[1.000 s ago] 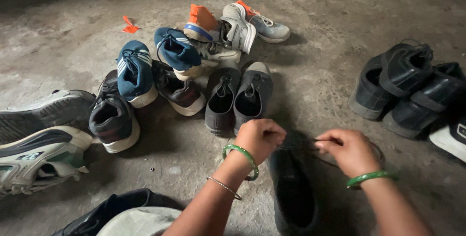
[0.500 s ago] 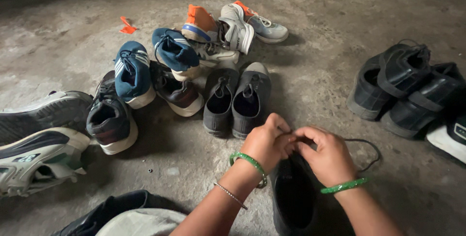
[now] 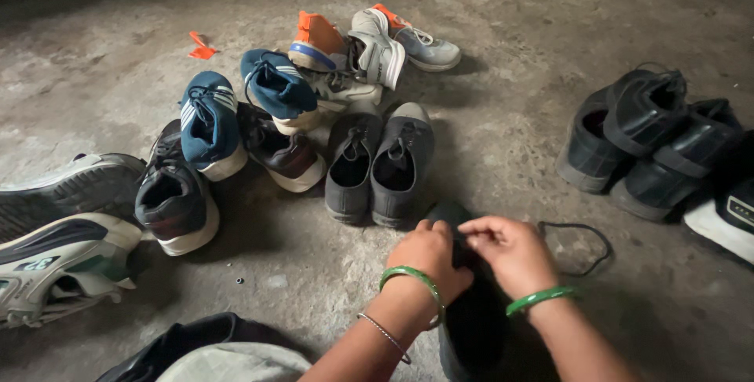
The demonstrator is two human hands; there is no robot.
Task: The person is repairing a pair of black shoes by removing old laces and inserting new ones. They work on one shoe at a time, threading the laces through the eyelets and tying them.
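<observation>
- Down on the concrete floor [image 3: 503,29], near its front edge, both hands are working on a black shoe [image 3: 471,327] that is lying toe-away from the person.
- The left hand [image 3: 428,252] is curling closed over the shoe's upper, fingers bunched tight; looks like it's pinching lace or the tongue, though I can't really tell which in that dark patch.
- The right hand [image 3: 510,252] is pinching too, thumb and forefinger pressing together right beside the left. A thin black lace [image 3: 581,244] is looping out on the floor just to its right.
- Progress-wise, my read: the lacing on this shoe is only partway. That loose loop is lying slack, so there's tightening or tying left, and no finished knot is showing.
- The grey pair [image 3: 381,166] is sitting neatly side by side just beyond the hands, laces looking tucked, so maybe that one's already sorted.
- Further back, toward the middle of the floor, the blue sneakers [image 3: 239,107] and the orange-heeled shoe [image 3: 314,36] are piling up loose, not paired.
- Toward the right edge, a stack of black strap shoes [image 3: 644,138] is leaning together.
- At the left edge, big white-and-green trainers [image 3: 63,248] are lying on their sides.
- Packages or signs: none I can see. Only a small orange scrap [image 3: 201,46] toward the far-left corner, too small to read as a label.
</observation>
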